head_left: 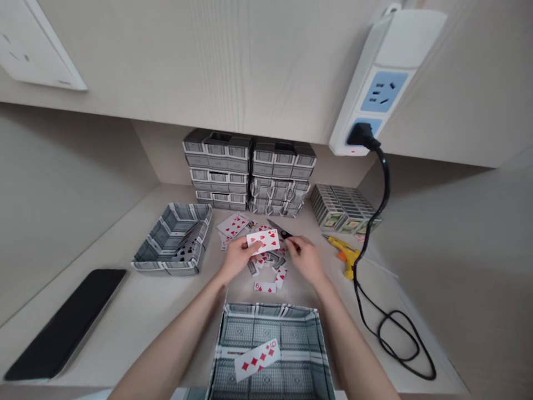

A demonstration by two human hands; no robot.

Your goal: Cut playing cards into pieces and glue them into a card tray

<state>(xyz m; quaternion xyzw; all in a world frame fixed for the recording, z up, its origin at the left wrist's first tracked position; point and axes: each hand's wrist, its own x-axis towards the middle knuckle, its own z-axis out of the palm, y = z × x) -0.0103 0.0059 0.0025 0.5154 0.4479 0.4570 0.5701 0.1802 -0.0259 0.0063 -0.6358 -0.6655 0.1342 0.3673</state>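
A white playing card [270,239] shows red hearts. The left hand [239,258] angles inward, fingers pinching its end; the right hand [308,260] has bent fingers gripping dark scissors [285,234].

Two open rectangular trays [166,268] [237,331] of grey-patterned cards, two stacks of grey card boxes [220,165] [283,166].
One tray is centre left, the other bottom centre with one white red-diamond card [258,360]; both stacks, upper centre. Mid-frame: two bare hands [240,256] [306,258], one white red-heart card [266,239], one pair of black scissors [285,234]. Right: one yellow glue gun [346,254], one black cable [386,189]. Upper right: one white power strip [408,40]. Upper left: one white socket plate [35,44]. Lower left: one flat black slab [66,322].
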